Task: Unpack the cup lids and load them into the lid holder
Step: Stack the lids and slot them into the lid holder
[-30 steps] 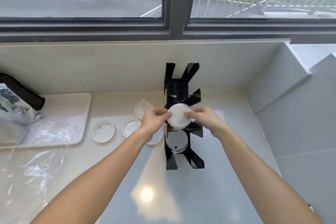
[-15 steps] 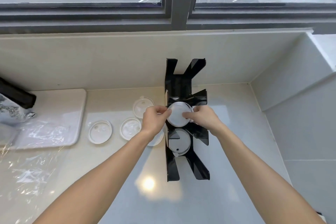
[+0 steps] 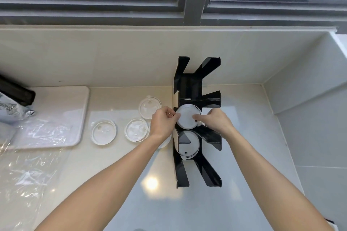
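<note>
- Far left, a silvery foil bag [image 3: 9, 112] with a black top edge leans in at the frame's border; its print is too blurred to read, so no brand or wording comes through.
- Under it sits a pale tray [image 3: 62, 103], with crinkled clear plastic wrap [image 3: 28, 165] spilling off it onto the counter [image 3: 112, 202].
- Next along, three clear cup lids lie flat on the counter: one lid [image 3: 103, 132] just off the tray's corner, a second lid [image 3: 136, 130] beside it, and a third lid [image 3: 149, 107] further back, near the holder.
- Here's the left hand [image 3: 163, 124], fingers curled and pinching the left rim of a white lid [image 3: 186, 118], thumb and forefinger closed on its edge.
- That white lid is held over the middle slot of the black lid holder [image 3: 197, 88], which stands on the counter against the back wall.
- Just below it, in the nearer slot, another stack of white lids [image 3: 188, 144] is seated in the holder, a sip hole showing near its front edge.
- The right hand [image 3: 216, 122] comes in from the other side, fingers bent, fingertips pressing the white lid's right rim.
- No label or writing is legible on lids or holder.
</note>
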